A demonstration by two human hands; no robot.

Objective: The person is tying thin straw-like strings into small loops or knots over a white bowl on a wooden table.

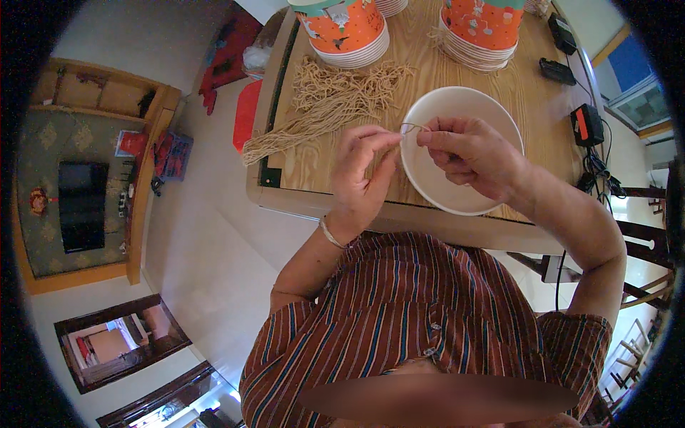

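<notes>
My left hand (362, 167) is closed in a pinch, thumb against forefinger, at the left rim of a white round paper tub (435, 191). Over the tub's opening, my right hand (471, 153) also pinches, its other fingers curled in. A short loop of thin beige cord (412, 125) runs between the two sets of fingertips. The tub stands mouth up by the table's near edge, and nothing shows inside it apart from shadow. Beyond my left hand lies a loose heap of beige cords (332, 103), some straight, others tangled.
Two upside-down stacks of orange printed paper tubs (346, 32) (481, 28) stand at the far side of the wooden table (399, 75). Black power adapters (586, 125) and cables line its right edge. A red stool (247, 114) stands left, dark chairs (642, 242) right.
</notes>
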